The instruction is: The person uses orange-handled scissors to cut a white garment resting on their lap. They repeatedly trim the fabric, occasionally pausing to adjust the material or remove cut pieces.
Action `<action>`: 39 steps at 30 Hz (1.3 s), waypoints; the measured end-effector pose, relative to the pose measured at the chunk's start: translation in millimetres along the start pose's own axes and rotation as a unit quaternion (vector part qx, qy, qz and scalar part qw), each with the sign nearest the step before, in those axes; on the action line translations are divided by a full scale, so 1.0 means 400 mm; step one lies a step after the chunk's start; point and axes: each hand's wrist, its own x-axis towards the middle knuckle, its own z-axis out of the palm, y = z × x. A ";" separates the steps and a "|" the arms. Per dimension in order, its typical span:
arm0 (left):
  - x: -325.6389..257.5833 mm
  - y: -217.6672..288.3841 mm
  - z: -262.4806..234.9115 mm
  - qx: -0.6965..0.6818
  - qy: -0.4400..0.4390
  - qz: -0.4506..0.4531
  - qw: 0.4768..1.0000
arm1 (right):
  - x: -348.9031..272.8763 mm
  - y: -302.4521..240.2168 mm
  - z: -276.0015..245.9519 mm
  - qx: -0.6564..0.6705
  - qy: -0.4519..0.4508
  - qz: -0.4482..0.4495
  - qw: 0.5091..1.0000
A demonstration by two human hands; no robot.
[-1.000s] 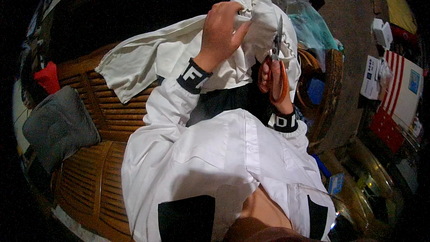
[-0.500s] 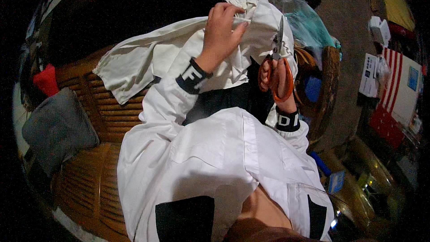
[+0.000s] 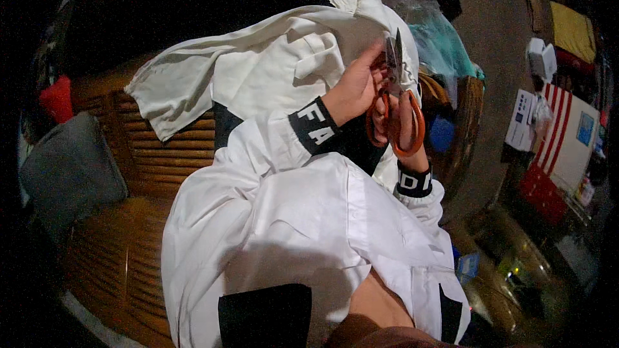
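My right hand (image 3: 401, 122) grips a pair of orange-handled scissors (image 3: 415, 132) by the finger loops, the blades pointing away from me and slightly apart. Close against the blades is my left hand (image 3: 356, 90), its fingers curled and partly covered by the scissors. What those fingers pinch, if anything, I cannot make out. White cloth (image 3: 271, 58), looking like a garment, lies across my lap and spreads to the left. A gathered, frilled edge (image 3: 345, 3) shows at its far end.
I sit on a brown slatted wooden bench (image 3: 167, 154) with a grey cushion (image 3: 68, 161) and a red item (image 3: 57, 100) at left. A clear and teal plastic bag (image 3: 445, 42) lies beyond the cloth. White boxes (image 3: 521, 119) and a red-striped package (image 3: 561, 135) stand at right.
My left hand has left the cloth's far part and moved nearer and rightward to the scissors. The scissor blades have parted slightly. The cloth's upper folds have settled.
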 end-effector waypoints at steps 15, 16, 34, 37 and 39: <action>0.079 0.026 0.002 -0.026 0.211 0.156 0.965 | 0.104 -0.102 -0.065 -0.227 -0.022 0.045 0.973; 0.075 0.028 0.013 -0.006 0.237 0.157 0.959 | 0.116 -0.117 -0.079 -0.249 -0.027 0.061 0.966; -0.017 0.084 0.027 0.070 0.142 0.195 0.968 | 0.232 -0.240 -0.040 -0.422 -0.172 0.047 0.889; -0.015 0.084 0.031 0.078 0.129 0.210 0.966 | 0.220 -0.240 -0.040 -0.399 -0.158 0.065 0.901; -0.006 0.079 0.032 0.077 0.118 0.233 0.962 | 0.207 -0.247 -0.029 -0.399 -0.154 0.073 0.901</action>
